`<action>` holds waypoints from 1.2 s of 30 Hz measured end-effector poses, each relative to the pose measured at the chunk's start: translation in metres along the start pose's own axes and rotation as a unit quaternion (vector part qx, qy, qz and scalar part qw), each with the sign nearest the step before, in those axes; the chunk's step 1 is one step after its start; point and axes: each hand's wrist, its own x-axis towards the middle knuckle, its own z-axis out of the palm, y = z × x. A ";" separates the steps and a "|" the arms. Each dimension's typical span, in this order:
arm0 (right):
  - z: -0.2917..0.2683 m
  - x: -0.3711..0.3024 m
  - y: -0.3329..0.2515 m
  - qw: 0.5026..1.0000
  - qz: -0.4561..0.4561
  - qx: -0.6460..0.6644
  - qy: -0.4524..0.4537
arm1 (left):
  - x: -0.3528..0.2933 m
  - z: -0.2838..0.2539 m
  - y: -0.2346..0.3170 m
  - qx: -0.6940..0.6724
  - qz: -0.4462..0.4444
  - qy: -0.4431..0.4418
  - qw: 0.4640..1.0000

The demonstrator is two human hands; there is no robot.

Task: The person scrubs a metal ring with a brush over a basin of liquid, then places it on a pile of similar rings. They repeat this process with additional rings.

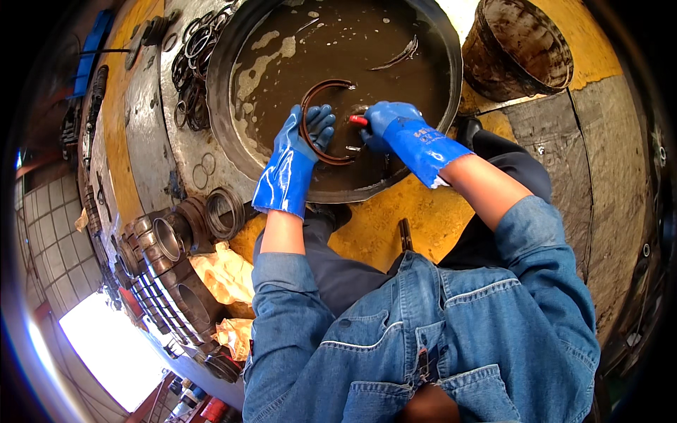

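Observation:
In a blue rubber glove, my left hand (290, 151) grips a thin, C-shaped metal ring (326, 84) whose gap faces right. The ring is held over a wide round basin (220, 99) of murky brown liquid (331, 42). My right hand (396, 125), gloved the same way, is closed on a small tool with a red handle (358, 120); its working end is too unclear to name. That tool is close to the ring's open side. Another curved piece (398, 56) shows in the liquid toward the far right of the basin.
A dirty bucket (518, 53) stands at the far right. Many dark rings (192, 70) are heaped left of the basin. Nearer on the left are stacked rings (224, 213), metal cylinders (173, 236) and brown paper (224, 271). My legs straddle the yellow floor (374, 229) before the basin.

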 end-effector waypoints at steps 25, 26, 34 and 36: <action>0.004 -0.022 -0.013 0.995 -0.084 0.048 0.024 | 0.002 -0.001 0.000 -0.003 0.067 0.022 0.998; 0.008 -0.015 -0.004 0.996 -0.073 0.032 0.027 | 0.001 0.006 0.000 -0.001 0.061 0.030 0.998; -0.013 0.012 0.013 0.956 -0.095 0.126 0.246 | -0.020 0.008 0.022 0.076 0.042 -0.004 0.996; -0.033 0.003 0.010 0.892 -0.212 0.299 0.265 | -0.030 0.009 0.023 0.088 0.069 -0.006 0.994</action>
